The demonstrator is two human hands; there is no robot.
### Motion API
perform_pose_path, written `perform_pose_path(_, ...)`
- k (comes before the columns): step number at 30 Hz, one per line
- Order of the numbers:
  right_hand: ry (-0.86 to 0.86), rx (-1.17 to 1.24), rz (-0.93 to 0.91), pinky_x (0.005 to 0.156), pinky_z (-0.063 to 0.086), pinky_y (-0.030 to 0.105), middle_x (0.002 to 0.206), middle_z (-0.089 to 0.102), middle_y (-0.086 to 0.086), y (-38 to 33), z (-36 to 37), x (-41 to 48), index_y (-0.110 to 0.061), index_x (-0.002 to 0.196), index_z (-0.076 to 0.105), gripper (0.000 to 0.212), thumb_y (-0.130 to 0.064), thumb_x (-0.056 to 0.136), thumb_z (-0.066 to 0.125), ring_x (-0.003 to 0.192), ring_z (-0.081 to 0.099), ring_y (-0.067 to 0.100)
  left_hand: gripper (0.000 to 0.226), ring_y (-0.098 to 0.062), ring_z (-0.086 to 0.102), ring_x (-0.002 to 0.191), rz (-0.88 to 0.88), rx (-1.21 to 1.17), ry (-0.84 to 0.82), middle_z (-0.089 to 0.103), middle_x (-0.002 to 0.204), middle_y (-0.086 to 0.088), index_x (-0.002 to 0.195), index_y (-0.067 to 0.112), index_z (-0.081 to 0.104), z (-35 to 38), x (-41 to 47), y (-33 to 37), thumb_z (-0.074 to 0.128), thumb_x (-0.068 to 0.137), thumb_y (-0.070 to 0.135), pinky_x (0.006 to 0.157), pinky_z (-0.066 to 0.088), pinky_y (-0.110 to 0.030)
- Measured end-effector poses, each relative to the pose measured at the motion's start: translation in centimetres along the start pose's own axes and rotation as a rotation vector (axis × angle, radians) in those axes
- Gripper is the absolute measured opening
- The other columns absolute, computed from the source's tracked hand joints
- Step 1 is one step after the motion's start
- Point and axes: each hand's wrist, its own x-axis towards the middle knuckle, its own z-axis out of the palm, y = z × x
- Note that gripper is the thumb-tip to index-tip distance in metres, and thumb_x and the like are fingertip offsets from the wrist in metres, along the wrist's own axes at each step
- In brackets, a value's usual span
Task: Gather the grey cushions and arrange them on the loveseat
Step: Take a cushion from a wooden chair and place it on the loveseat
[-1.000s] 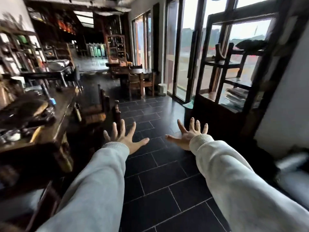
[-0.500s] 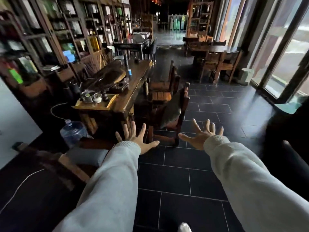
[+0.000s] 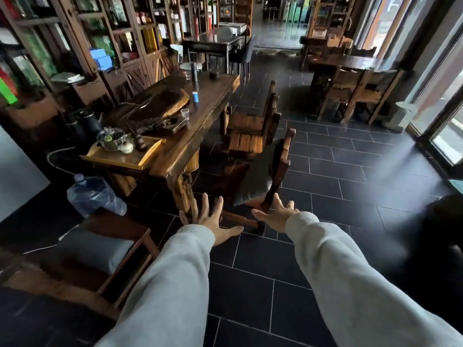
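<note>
A grey cushion [image 3: 258, 176] leans upright against the back of a wooden chair [image 3: 281, 171] just beyond my hands. A second grey cushion [image 3: 95, 249] lies flat on a low wooden seat [image 3: 120, 274] at the lower left. My left hand [image 3: 213, 221] and my right hand [image 3: 275, 214] stretch forward over the dark tiled floor with fingers spread, holding nothing. Both hands are short of the chair and touch neither cushion. A dark blurred shape [image 3: 443, 241] at the right edge may be the loveseat; I cannot tell.
A long wooden tea table [image 3: 180, 136] with a tray, pot and cups stands left of the chair. A large water bottle [image 3: 95, 194] lies on the floor by the table. More wooden chairs [image 3: 253, 123] line the table. Shelves fill the left wall; glass doors are at the right.
The view has swung left, from the glass doors and shelf to the tea table, and moved closer to the chair with the cushion. Both hands stay spread and hold nothing.
</note>
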Motion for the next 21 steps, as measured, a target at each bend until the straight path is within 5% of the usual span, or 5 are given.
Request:
perform_pose_path(10,-0.059,-0.024,0.093,0.123,0.026,0.056,0.174,-0.007,0.016,-0.4,-4.8,19.6,-0.044,0.163,-0.010,0.106,-0.087,0.084,0.046,0.156,0.017,0.045,0.114,-0.032,-0.028,0.151,0.007,-0.165,-0.119,-0.030,0.166,-0.001,0.156,0.043,-0.017,1.8,19.3,7.3,0.040,0.072,0.094,0.117,-0.011,-0.066)
perform_pose_path(21,-0.053,-0.069,0.117,0.119,0.034,0.054,0.172,0.016,0.008,-1.9,-10.1,39.7,-0.047,0.162,-0.001,0.105,-0.086,0.079,0.047,0.148,0.035,0.042,0.102,-0.030,-0.010,0.156,-0.128,-0.485,-0.369,-0.019,0.169,0.001,0.159,0.039,-0.009,3.2,39.0,14.1,0.042,0.083,0.083,0.122,0.009,-0.058)
